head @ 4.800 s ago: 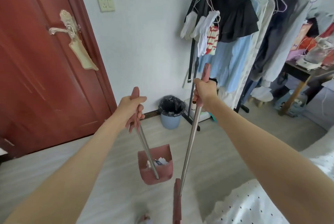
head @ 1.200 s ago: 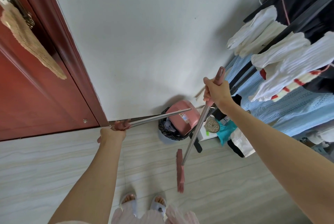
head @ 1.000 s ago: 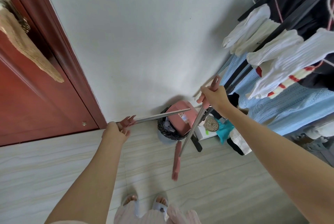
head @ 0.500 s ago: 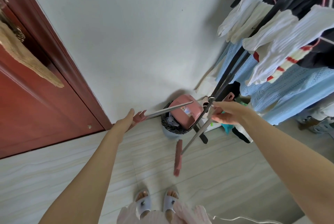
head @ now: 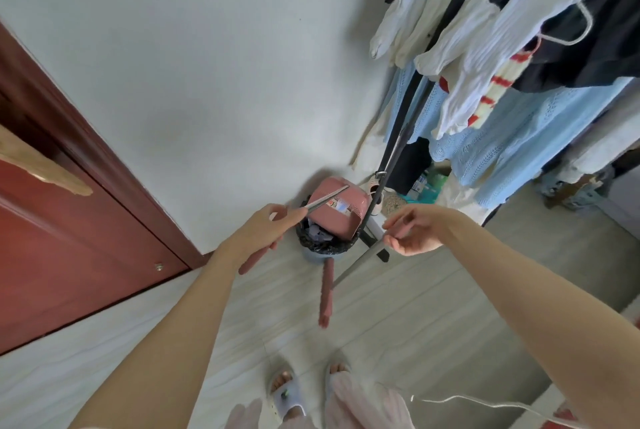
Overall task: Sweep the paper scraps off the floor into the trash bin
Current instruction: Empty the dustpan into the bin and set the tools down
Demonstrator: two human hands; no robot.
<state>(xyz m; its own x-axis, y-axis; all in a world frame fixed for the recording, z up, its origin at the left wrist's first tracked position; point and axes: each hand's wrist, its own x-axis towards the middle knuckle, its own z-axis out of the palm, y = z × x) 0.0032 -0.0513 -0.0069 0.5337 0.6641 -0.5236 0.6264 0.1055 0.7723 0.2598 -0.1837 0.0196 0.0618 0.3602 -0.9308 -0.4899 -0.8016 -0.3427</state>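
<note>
Floor (head: 398, 324): hands hold dustpan (head: 337, 208), broom (head: 349, 271).

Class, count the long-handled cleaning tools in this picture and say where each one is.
2. The dustpan is tipped over the trash bin, held by the left hand. The broom hangs above the floor, held by the right hand.

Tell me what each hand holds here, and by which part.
The left hand grips the dustpan by its handle's pink top end, tipped over the bin. The right hand loosely holds the broom on its metal shaft.
</note>
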